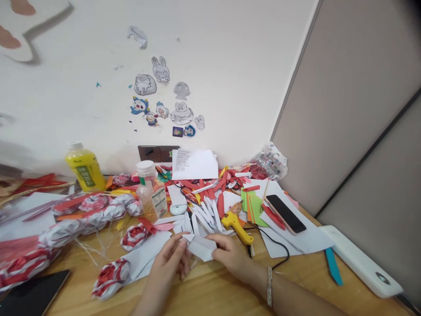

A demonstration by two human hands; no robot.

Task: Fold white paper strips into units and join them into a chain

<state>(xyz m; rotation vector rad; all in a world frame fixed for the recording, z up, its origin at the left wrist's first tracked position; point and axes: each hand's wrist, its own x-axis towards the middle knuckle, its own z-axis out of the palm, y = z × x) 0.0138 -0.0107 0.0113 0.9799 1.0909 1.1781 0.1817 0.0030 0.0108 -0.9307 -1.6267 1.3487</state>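
Note:
A small piece of folded white paper [203,248] is held up between both hands, just above the front of the wooden table. My left hand [173,256] pinches its left end, where a corner is turned over. At the right end, my right hand [230,254] grips the paper between thumb and fingers; a bracelet circles that wrist. Beyond the hands lies a heap of folded white paper strips [205,215]. The yellow glue gun [237,227] rests to the right of the strips. Red-and-white paper roses [112,277] lie left of my left hand.
A plastic jar [151,193] and a yellow drink bottle [84,169] stand behind on the left. A phone [286,213] lies on white sheets at right, near a long white device [362,261] and a teal cutter [333,267]. A dark tablet [33,292] occupies the front left.

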